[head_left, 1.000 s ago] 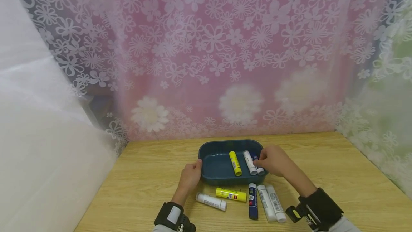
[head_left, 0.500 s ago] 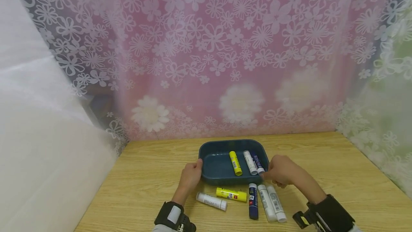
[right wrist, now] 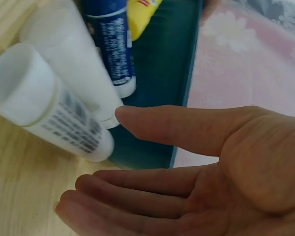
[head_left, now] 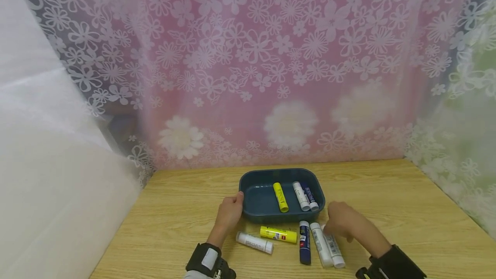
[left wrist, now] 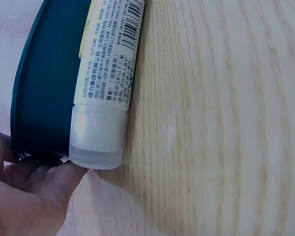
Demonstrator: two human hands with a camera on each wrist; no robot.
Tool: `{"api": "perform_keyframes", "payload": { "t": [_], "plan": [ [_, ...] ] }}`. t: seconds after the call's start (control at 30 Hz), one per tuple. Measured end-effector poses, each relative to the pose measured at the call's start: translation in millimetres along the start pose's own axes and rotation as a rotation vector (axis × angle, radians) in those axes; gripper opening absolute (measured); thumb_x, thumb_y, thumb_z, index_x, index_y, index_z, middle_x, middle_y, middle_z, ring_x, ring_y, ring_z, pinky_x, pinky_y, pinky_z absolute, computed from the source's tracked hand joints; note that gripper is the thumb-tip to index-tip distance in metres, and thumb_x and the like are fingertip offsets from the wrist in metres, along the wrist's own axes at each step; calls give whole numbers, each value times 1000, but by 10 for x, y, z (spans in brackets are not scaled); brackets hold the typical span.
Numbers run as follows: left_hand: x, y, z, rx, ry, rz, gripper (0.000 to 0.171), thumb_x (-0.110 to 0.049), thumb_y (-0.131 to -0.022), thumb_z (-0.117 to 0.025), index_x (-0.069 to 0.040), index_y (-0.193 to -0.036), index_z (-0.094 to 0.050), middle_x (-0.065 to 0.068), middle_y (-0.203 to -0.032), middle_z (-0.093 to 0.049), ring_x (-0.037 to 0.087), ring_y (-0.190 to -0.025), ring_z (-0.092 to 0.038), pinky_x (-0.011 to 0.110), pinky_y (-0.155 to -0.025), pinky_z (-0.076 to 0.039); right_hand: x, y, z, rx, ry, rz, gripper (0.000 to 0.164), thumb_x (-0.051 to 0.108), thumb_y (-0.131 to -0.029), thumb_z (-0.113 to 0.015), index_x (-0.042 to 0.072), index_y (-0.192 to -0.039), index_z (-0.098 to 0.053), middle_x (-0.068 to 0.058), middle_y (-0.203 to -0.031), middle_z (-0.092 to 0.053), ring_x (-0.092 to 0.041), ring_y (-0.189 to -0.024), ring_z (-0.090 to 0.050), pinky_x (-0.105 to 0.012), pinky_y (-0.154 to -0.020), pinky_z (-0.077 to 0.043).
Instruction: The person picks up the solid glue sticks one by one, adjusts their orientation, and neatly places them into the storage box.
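My left hand (head_left: pixel 229 212) grips the left end of a dark teal tray (head_left: pixel 263 218), thumb at its rim. Inside the tray lie a yellow glue stick (head_left: pixel 280 197), a white one (head_left: pixel 301 196) and a blue one with a white end (head_left: pixel 311 197). My right hand (head_left: pixel 342 221) is over the far end of the rightmost white glue stick (head_left: pixel 335 251), partly hiding it. In the right wrist view, the thumb and fingers (right wrist: pixel 132 204) are spread apart, with that white glue stick (right wrist: pixel 71 120) just beyond the fingertips. Another white glue stick (head_left: pixel 321 244) lies alongside it.
In front of the tray lie a blue glue stick (head_left: pixel 305 242), a yellow one (head_left: pixel 278 234) and a white one (head_left: pixel 254 243) near my left wrist. The wooden table (head_left: pixel 174 210) meets a pink flowered curtain (head_left: pixel 232 132) at the back.
My right hand has left the blue glue stick in the tray and moved down over the tray's right rim to the white glue sticks in front. The left hand stays in place.
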State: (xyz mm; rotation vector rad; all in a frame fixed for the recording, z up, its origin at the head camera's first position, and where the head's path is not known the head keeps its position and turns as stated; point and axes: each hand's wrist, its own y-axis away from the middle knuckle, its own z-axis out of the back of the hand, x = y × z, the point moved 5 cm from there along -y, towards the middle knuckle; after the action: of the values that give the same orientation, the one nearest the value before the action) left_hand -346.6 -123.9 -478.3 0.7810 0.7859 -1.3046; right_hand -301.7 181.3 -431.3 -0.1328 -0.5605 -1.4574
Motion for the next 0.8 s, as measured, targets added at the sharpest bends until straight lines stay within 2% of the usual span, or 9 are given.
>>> {"api": "perform_keyframes", "payload": {
  "t": [0.07, 0.33, 0.57, 0.8],
  "plan": [
    [-3, 1, 5, -5, -2, 0, 50, -39, -108, -43, 0, -120, -72, 5, -84, -55, 21, -82, -53, 33, -65, -37, -12, 7, -30, -4, -4, 2, 21, 3, -74, -74, -3, -80, -56, -14, -73, -57, -26, -49, -61, -34, -43, -53],
    [6, -3, -12, 4, 9, 14, 51, -40, -108, -43, 0, -121, -72, 3, -76, -46, 20, -80, -52, 32, -63, -36, -46, 12, -109, -25, -1, 2, 20, 2, -71, -74, -1, -76, -55, -13, -66, -56, -24, -44, -58, -32, -40, -50],
    [9, -8, -12, 2, 14, 20, 51, -41, -108, -43, -2, -115, -74, 2, -72, -39, 19, -74, -48, 32, -61, -34, -62, -29, -109, -21, 8, -16, 25, 7, -74, -79, -6, -81, -59, -14, -70, -57, -25, -48, -61, -34, -42, -52],
    [2, 4, -4, -4, 13, 15, 50, -40, -108, -42, -1, -117, -73, 2, -73, -41, 19, -75, -50, 32, -62, -35, -67, -34, -100, -42, 3, -18, 23, 7, -75, -79, -5, -79, -60, -14, -69, -57, -26, -49, -62, -35, -41, -53]
  ]
}}
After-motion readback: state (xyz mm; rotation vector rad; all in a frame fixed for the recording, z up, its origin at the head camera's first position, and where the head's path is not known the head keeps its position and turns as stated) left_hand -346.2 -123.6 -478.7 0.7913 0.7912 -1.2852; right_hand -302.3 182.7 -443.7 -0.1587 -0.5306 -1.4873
